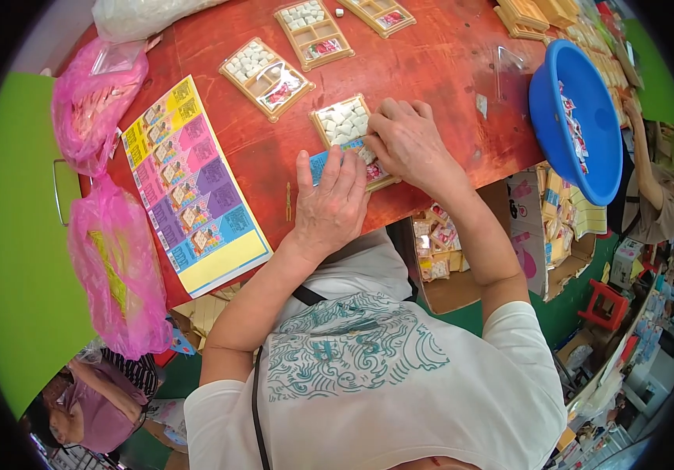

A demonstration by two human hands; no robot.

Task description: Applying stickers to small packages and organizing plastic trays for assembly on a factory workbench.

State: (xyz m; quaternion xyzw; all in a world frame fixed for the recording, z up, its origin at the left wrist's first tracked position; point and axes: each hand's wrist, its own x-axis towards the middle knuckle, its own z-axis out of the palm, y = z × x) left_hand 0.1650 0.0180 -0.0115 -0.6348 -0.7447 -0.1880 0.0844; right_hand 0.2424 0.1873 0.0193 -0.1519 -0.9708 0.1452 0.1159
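Observation:
A small light-wood compartment tray lies at the table's near edge, with white cube-shaped pieces under clear film in its far section. Across its middle runs a blue printed label. My left hand rests flat over the label's left part, fingers stretched out. Curled at the label's right end, my right hand has its thumb and fingertips closed on it; the fingertips are partly hidden. To the left lies a sheet of coloured stickers in yellow, pink, purple and blue bands.
Similar filled trays lie farther back on the red table. A blue basin with small packets stands right. Pink plastic bags lie left; a small yellow-handled tool is near my left hand. Below the edge sit cardboard boxes.

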